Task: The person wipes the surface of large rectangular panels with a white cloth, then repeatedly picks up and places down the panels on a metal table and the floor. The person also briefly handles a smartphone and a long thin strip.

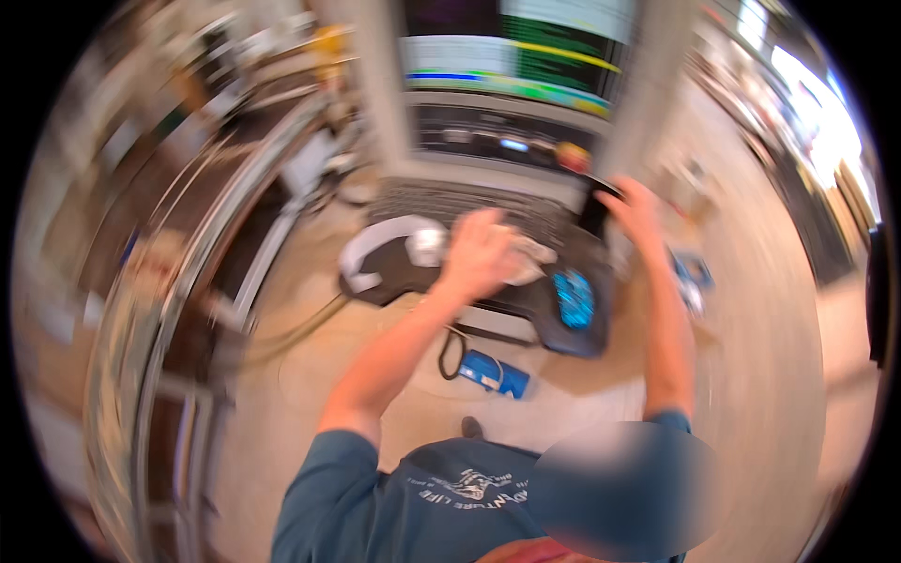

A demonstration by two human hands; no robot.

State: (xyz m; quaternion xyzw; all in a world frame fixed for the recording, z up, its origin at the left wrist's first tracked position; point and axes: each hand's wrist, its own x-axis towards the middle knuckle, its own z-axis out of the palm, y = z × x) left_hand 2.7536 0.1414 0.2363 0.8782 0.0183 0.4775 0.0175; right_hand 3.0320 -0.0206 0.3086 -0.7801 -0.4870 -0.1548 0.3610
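Observation:
My left hand (479,251) is over the front of a dark keyboard (413,199), with its fingers blurred by motion. A crumpled pale cloth (533,255) is bunched at its thumb side and appears gripped in it. At the keyboard's right end, my right hand (636,211) is closed on the edge of a flat black object (595,208) that stands tilted; its kind is unclear. Right of the cloth lies a blue patterned object (572,298), shaped like a computer mouse, on the black keyboard tray (511,298).
A lit monitor (511,61) stands in a pale cabinet behind the keyboard. White material (385,246) lies on the tray's left. Below the tray is a blue box-like object (495,373) beside a dark cord loop. A metal-framed rack (188,281) runs along the left.

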